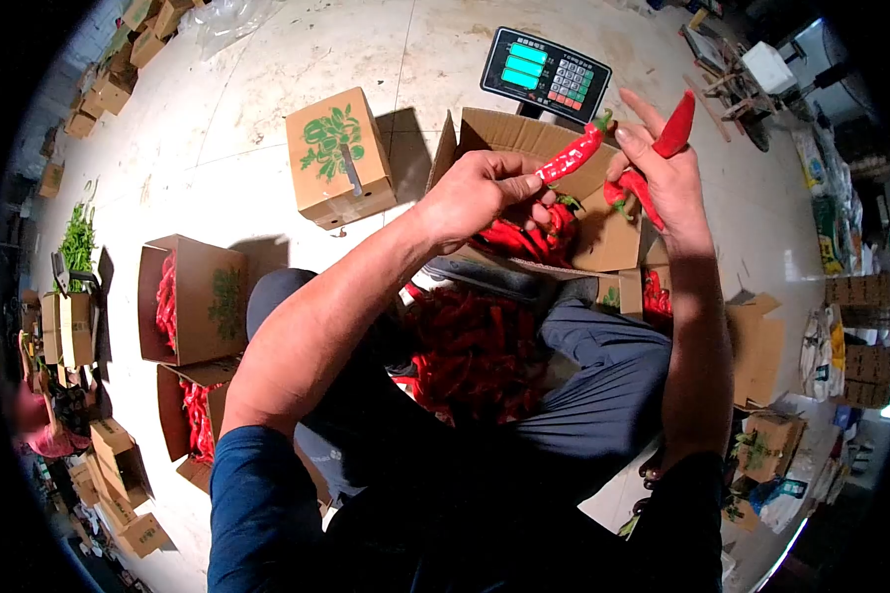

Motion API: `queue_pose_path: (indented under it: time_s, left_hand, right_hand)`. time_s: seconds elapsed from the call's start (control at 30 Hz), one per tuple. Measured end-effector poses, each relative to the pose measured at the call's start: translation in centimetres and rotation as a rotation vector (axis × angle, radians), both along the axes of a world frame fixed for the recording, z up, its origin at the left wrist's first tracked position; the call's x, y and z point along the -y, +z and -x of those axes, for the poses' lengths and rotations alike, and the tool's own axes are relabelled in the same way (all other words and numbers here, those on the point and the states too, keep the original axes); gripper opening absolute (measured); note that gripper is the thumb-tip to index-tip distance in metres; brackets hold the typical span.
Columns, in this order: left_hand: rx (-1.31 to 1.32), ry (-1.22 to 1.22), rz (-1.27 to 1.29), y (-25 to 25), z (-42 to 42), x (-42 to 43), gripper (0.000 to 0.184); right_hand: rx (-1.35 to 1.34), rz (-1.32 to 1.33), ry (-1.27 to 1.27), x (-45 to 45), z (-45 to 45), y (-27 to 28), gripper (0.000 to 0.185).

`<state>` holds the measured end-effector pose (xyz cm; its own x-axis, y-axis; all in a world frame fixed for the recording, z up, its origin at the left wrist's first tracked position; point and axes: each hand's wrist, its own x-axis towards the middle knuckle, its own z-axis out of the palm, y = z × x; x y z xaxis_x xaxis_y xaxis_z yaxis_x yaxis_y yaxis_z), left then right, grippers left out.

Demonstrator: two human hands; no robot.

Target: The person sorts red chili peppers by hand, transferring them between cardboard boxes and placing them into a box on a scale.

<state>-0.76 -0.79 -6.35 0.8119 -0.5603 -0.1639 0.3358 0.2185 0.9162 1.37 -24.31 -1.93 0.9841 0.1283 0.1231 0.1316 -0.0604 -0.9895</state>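
Observation:
My left hand (483, 198) pinches a long glossy red chili pepper (571, 158) by its lower end, above an open cardboard box (603, 232). Its green stem end points up toward my right hand (663, 173). That hand is closed around more red chili peppers: one (676, 126) sticks up between the fingers, and another (641, 200) hangs along the palm. Whether its thumb touches the stem of the left hand's pepper, I cannot tell. Inside the box lie several red peppers (524, 237), partly covered by my left hand.
Behind the box stands a digital scale display (546, 74). A heap of red peppers (475, 351) lies between my legs. A closed printed carton (338, 156) sits to the left, with open pepper cartons (196, 301) nearer me. Green peppers (77, 237) stand at the far left.

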Motion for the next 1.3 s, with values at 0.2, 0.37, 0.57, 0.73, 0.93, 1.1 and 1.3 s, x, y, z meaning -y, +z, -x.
queue_pose_path:
  time_s: [0.2,0.37,0.57,0.73,0.93,1.1,1.3]
  left_hand:
    - [-0.071,-0.024,0.098,-0.7,-0.3,-0.2,0.026]
    - [-0.132,-0.108,0.170,-1.5,-0.8,-0.7,0.032]
    - [-0.133,0.094,0.105,0.0,-0.7,-0.4,0.049]
    - [-0.127,0.125,0.056,0.6,-0.6,-0.9,0.047]
    - [0.272,0.124,-0.198,-1.9,-0.6,0.2,0.029]
    - [0.761,0.308,-0.903,-2.4,-1.2,-0.5,0.050]
    - [0.375,0.076,-0.162,-1.2,-0.6,1.1,0.064]
  right_hand:
    - [-0.241,-0.044,0.242,-1.4,0.9,0.4,0.042]
    - [-0.230,-0.070,0.247,-2.0,0.8,0.2,0.024]
    - [-0.260,-0.090,0.161,-1.7,-0.3,-0.8,0.024]
    - [-0.304,-0.123,0.139,-1.3,-0.5,-1.5,0.026]
    - [-0.463,-0.180,0.100,-1.8,-0.1,-1.4,0.025]
    - [-0.454,-0.259,-0.047,-1.0,-0.5,-1.7,0.022]
    - [-0.423,-0.456,0.101,-1.0,-1.0,-2.6,0.021]
